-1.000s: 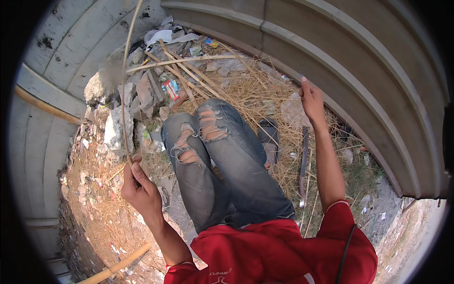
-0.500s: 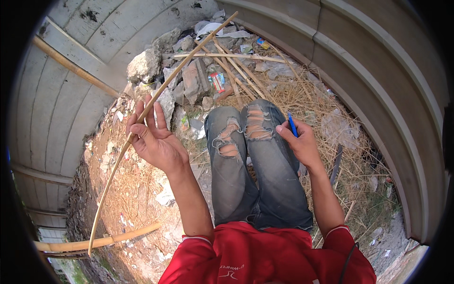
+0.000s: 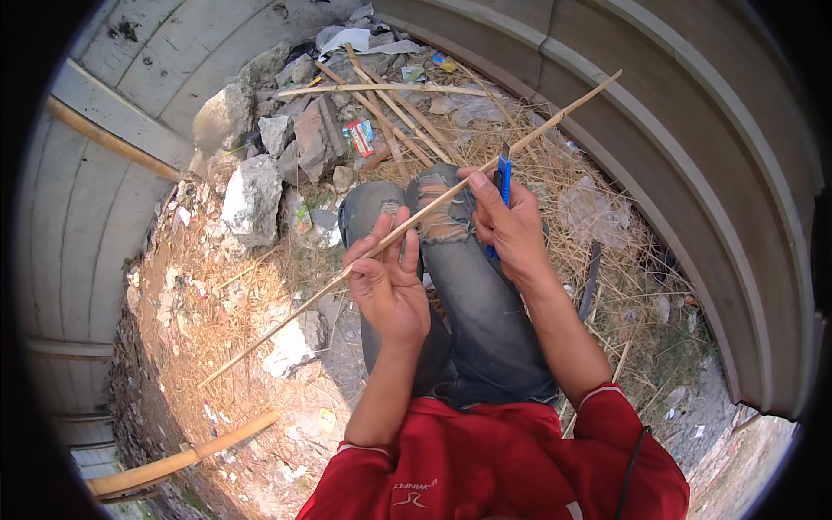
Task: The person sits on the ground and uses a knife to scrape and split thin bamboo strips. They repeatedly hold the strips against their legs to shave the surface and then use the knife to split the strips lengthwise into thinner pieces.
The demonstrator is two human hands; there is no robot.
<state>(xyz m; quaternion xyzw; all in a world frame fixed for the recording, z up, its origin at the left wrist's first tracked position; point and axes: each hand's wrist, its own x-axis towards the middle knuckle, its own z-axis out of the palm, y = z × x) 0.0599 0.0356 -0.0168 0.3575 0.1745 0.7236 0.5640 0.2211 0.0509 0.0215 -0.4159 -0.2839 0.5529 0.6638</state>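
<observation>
A long thin bamboo strip (image 3: pixel 435 206) slants across my lap, its upper end toward the far right and its lower end toward the near left. My left hand (image 3: pixel 390 295) pinches it between thumb and fingers, the other fingers spread. In my right hand (image 3: pixel 513 230) is a blue utility knife (image 3: pixel 503 176) with its blade out, pointing away from me. The right thumb and forefinger are at the strip, right beside the knife. Whether the blade touches the strip is hard to make out. My knees in torn jeans (image 3: pixel 481 299) lie beneath.
Several bamboo sticks (image 3: pixel 394 106) lie ahead beside broken rocks (image 3: pixel 251 201) and litter. A thicker bamboo piece (image 3: pixel 182 462) rests at the near left. Right of my forearm lies a dark flat blade (image 3: pixel 591 282) on dry straw. A ribbed wall (image 3: pixel 685 130) curves along the right.
The strip has swung from the left to across my lap, carried by my left hand. My right hand has moved up and left with the knife to meet it.
</observation>
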